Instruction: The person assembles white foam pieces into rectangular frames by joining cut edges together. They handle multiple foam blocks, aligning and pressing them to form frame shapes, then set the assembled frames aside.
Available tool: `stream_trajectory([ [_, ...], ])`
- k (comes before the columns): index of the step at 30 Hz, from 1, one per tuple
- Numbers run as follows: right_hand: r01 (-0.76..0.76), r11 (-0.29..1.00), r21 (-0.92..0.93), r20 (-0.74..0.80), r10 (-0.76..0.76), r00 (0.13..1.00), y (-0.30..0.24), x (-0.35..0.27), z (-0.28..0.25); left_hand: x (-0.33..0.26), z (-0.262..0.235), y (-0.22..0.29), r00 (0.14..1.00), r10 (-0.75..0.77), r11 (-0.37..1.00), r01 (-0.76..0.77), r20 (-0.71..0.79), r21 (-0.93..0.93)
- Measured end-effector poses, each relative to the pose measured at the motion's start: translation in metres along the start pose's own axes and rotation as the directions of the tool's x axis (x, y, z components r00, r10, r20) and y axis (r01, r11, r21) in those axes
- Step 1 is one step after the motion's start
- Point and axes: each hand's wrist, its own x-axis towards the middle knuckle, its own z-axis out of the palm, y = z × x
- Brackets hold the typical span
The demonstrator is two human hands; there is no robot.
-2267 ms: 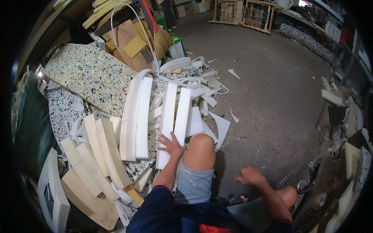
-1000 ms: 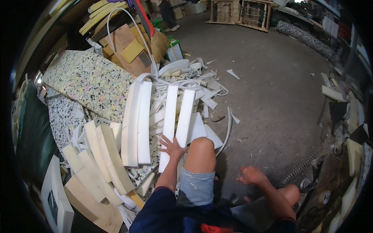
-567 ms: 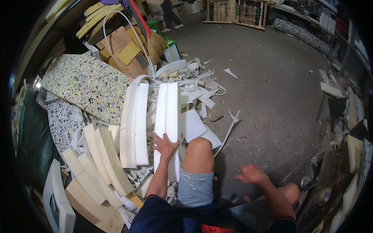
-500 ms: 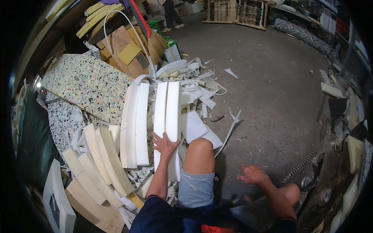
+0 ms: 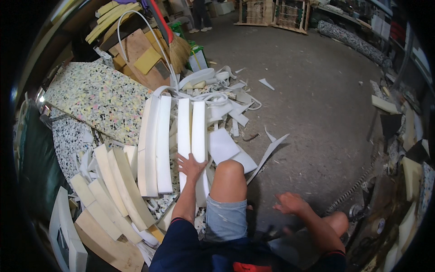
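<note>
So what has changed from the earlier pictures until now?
The left hand pushed the two white foam strips from a splayed V to lie side by side, closer to the curved foam strips. It lies flat on their near ends. The right hand stayed low over the concrete floor, holding nothing.

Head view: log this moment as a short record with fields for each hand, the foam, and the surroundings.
left hand: left hand flat, fingers spread, on the near end of two white foam strips lying side by side
right hand: right hand open, holding nothing, above the concrete floor
beside strips: two longer white foam slabs to their left
further left: speckled foam sheet
posture: bare knee raised between the hands
</note>
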Motion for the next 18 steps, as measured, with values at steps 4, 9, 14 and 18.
stream_trajectory([
  [4, -0.038, 0.999, -0.019, 0.034, 0.038, 0.999, 0.002, 0.005, 0.006, -0.003, -0.009, -0.009, 1.000, 0.009, 1.000, -0.009, -0.007, 0.001],
  [9, 0.033, 0.998, -0.057, -0.078, -0.038, 0.996, 0.008, 0.004, 0.015, -0.009, 0.025, -0.005, 0.998, -0.039, 0.973, 0.025, 0.056, 0.229],
  [14, 0.017, 0.999, 0.030, -0.073, -0.015, 0.997, 0.014, 0.002, 0.022, -0.016, 0.053, -0.008, 0.987, 0.131, 0.975, -0.112, -0.091, 0.192],
  [18, 0.093, 0.994, 0.051, -0.102, -0.087, 0.991, 0.011, -0.003, 0.021, -0.018, 0.049, -0.016, 0.962, 0.260, 0.950, -0.239, -0.083, 0.201],
])
